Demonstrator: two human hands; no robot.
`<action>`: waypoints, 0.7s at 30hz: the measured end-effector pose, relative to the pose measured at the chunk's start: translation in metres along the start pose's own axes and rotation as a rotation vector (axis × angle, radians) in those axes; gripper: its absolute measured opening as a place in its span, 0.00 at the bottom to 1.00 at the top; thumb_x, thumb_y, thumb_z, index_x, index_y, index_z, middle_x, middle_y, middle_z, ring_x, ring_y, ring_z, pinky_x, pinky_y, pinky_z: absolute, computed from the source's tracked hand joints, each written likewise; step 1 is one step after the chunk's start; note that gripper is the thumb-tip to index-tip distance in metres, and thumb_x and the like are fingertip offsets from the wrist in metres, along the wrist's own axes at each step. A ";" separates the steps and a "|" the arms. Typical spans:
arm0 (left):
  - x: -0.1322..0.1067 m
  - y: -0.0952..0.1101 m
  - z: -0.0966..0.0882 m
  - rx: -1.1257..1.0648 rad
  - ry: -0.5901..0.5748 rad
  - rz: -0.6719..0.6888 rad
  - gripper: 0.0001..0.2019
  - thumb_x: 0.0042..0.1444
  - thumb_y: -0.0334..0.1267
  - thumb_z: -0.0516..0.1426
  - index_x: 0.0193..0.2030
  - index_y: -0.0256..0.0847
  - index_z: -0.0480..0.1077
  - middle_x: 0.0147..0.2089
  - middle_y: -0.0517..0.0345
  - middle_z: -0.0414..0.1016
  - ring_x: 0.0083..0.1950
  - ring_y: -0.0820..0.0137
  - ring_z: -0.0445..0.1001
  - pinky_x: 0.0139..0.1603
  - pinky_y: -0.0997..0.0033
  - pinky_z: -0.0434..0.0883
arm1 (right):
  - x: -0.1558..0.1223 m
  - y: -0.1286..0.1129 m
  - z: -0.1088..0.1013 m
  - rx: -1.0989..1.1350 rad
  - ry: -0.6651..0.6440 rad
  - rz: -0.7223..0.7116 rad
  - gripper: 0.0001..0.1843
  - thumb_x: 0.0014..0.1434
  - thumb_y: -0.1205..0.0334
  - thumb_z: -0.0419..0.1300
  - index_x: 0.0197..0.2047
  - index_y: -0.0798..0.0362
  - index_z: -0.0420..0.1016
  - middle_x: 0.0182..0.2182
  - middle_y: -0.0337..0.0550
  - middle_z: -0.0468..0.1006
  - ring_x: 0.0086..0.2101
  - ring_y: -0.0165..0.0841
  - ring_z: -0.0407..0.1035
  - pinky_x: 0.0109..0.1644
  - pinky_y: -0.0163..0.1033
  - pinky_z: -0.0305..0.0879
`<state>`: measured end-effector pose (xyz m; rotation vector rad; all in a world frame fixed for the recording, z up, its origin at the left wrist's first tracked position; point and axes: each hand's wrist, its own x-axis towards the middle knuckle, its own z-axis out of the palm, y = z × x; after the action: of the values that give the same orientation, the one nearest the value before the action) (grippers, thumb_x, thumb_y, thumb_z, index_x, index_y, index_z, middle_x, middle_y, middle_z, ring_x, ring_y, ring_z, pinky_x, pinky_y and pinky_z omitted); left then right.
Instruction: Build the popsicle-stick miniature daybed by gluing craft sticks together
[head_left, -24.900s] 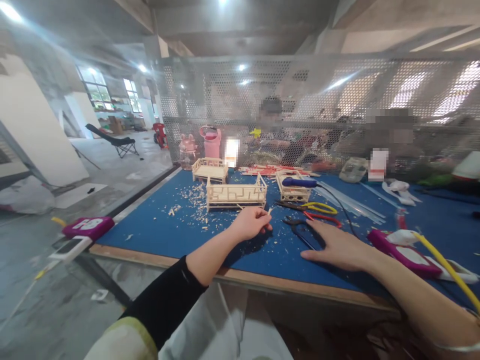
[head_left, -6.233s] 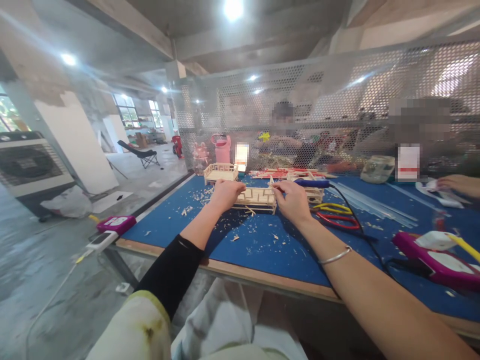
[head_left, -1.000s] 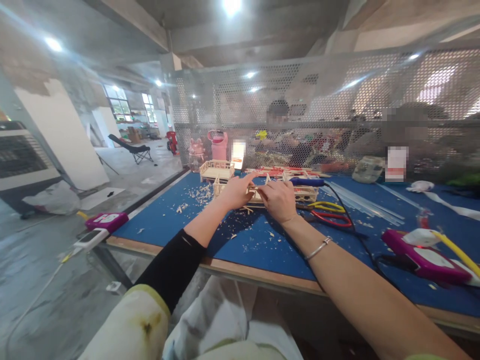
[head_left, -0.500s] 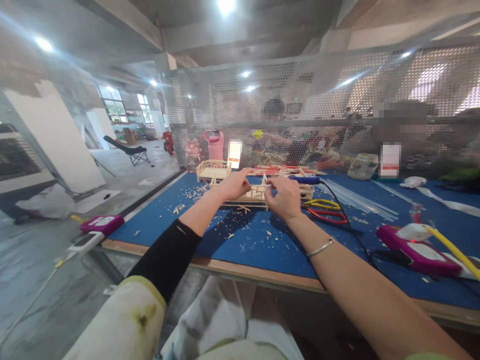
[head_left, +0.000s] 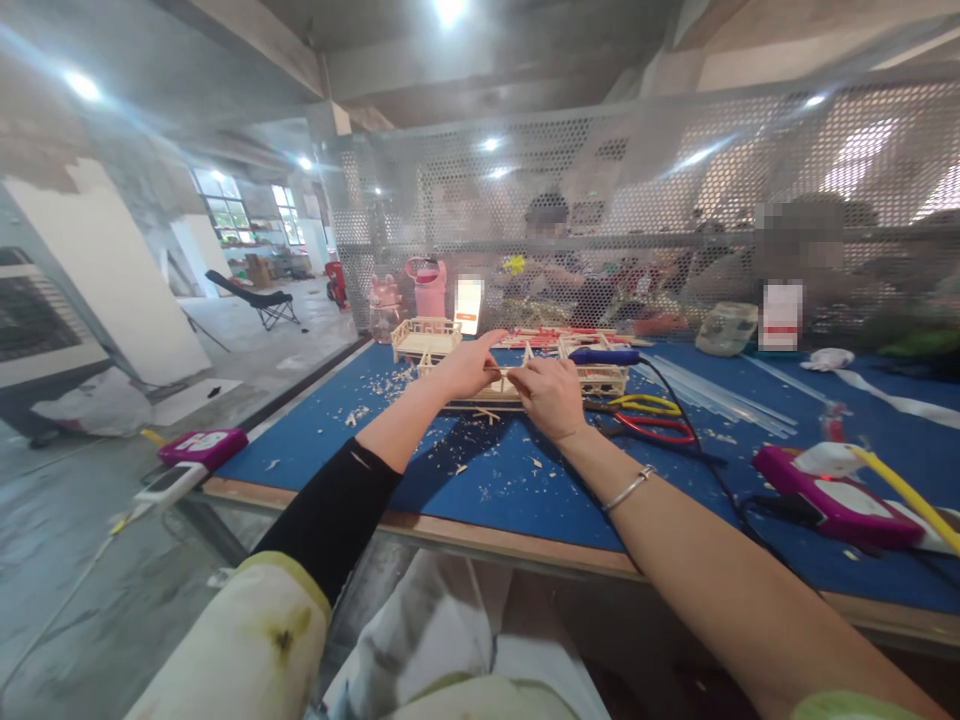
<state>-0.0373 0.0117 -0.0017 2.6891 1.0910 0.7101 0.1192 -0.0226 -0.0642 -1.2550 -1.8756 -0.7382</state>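
Observation:
A small wooden stick-built bed model (head_left: 491, 392) stands on the blue table mat (head_left: 525, 490). My left hand (head_left: 463, 368) is closed on the model's top rail from the left. My right hand (head_left: 550, 396) pinches the same rail from the right, its fingertips close to the left hand's. A silver bangle sits on my right wrist. Wood chips lie scattered round the model.
Two more wooden models (head_left: 426, 338) (head_left: 600, 376) stand behind. A blue-handled tool (head_left: 604, 356) with a black cord, yellow pliers (head_left: 645, 404) and red pliers (head_left: 656, 428) lie to the right. A magenta device (head_left: 840, 500) is at far right. A perforated screen (head_left: 645, 200) has people behind it.
My right hand has slid a little left along the rail towards my left hand. The left hand has stayed on the model.

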 end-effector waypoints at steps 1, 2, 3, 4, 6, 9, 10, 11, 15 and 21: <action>0.000 0.000 0.000 0.000 0.003 -0.003 0.32 0.50 0.28 0.56 0.63 0.34 0.54 0.36 0.53 0.78 0.39 0.67 0.75 0.44 0.67 0.68 | 0.000 0.000 0.000 0.000 -0.004 0.010 0.11 0.60 0.62 0.54 0.32 0.50 0.77 0.28 0.42 0.73 0.32 0.33 0.60 0.37 0.39 0.44; 0.000 0.000 0.000 -0.002 0.005 -0.005 0.31 0.50 0.28 0.56 0.62 0.34 0.54 0.36 0.53 0.78 0.39 0.67 0.75 0.44 0.67 0.68 | 0.000 -0.001 0.000 0.002 -0.009 0.023 0.11 0.60 0.62 0.54 0.31 0.50 0.77 0.28 0.42 0.74 0.32 0.33 0.60 0.37 0.39 0.44; 0.001 0.000 0.000 -0.005 0.006 -0.006 0.31 0.50 0.27 0.56 0.62 0.34 0.55 0.35 0.53 0.78 0.39 0.67 0.75 0.44 0.67 0.68 | 0.000 -0.002 0.000 0.005 -0.016 0.040 0.10 0.59 0.63 0.54 0.31 0.50 0.77 0.28 0.42 0.74 0.32 0.33 0.61 0.37 0.39 0.44; 0.001 0.000 0.001 -0.009 0.006 -0.008 0.31 0.50 0.27 0.56 0.62 0.35 0.55 0.35 0.54 0.78 0.38 0.67 0.75 0.44 0.67 0.68 | 0.000 -0.003 0.000 0.012 -0.024 0.059 0.10 0.59 0.63 0.54 0.31 0.50 0.76 0.28 0.42 0.74 0.32 0.34 0.61 0.37 0.39 0.45; 0.001 0.000 0.001 -0.017 0.004 -0.011 0.31 0.50 0.27 0.57 0.62 0.35 0.56 0.35 0.54 0.78 0.38 0.67 0.75 0.44 0.68 0.69 | 0.001 -0.004 0.002 0.047 -0.030 0.101 0.09 0.59 0.63 0.54 0.31 0.51 0.76 0.28 0.42 0.75 0.33 0.34 0.63 0.37 0.39 0.46; 0.001 0.000 0.000 -0.027 -0.005 -0.012 0.31 0.50 0.26 0.57 0.62 0.35 0.56 0.35 0.53 0.78 0.38 0.68 0.75 0.43 0.68 0.69 | 0.001 -0.005 0.004 0.132 -0.020 0.180 0.08 0.58 0.63 0.55 0.37 0.54 0.74 0.29 0.43 0.75 0.33 0.35 0.65 0.38 0.39 0.49; 0.001 0.000 0.000 -0.027 -0.008 -0.009 0.31 0.50 0.26 0.57 0.62 0.35 0.56 0.36 0.53 0.78 0.38 0.68 0.75 0.42 0.68 0.69 | 0.001 -0.005 0.004 0.156 -0.018 0.201 0.08 0.58 0.64 0.55 0.40 0.55 0.73 0.28 0.44 0.75 0.32 0.36 0.65 0.37 0.39 0.51; 0.001 0.000 0.000 -0.024 -0.010 -0.005 0.31 0.50 0.27 0.57 0.62 0.35 0.56 0.36 0.52 0.78 0.37 0.68 0.75 0.42 0.68 0.69 | 0.002 -0.005 0.004 0.173 -0.017 0.214 0.10 0.57 0.64 0.55 0.42 0.56 0.72 0.28 0.44 0.75 0.32 0.36 0.65 0.37 0.39 0.52; 0.003 -0.001 -0.001 0.004 -0.028 -0.005 0.33 0.48 0.26 0.58 0.63 0.34 0.55 0.36 0.51 0.78 0.37 0.67 0.75 0.42 0.68 0.69 | 0.002 -0.004 0.005 0.202 -0.018 0.219 0.11 0.56 0.65 0.55 0.43 0.56 0.71 0.30 0.46 0.76 0.33 0.38 0.67 0.38 0.39 0.54; 0.003 -0.002 -0.001 0.018 -0.046 0.013 0.34 0.49 0.27 0.58 0.63 0.35 0.54 0.36 0.51 0.78 0.37 0.68 0.75 0.42 0.68 0.69 | 0.003 -0.005 0.004 0.207 -0.020 0.209 0.08 0.56 0.66 0.55 0.40 0.54 0.71 0.32 0.46 0.76 0.34 0.38 0.67 0.38 0.39 0.54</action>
<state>-0.0368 0.0153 -0.0002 2.7164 1.0746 0.6396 0.1129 -0.0202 -0.0644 -1.3027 -1.7528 -0.4110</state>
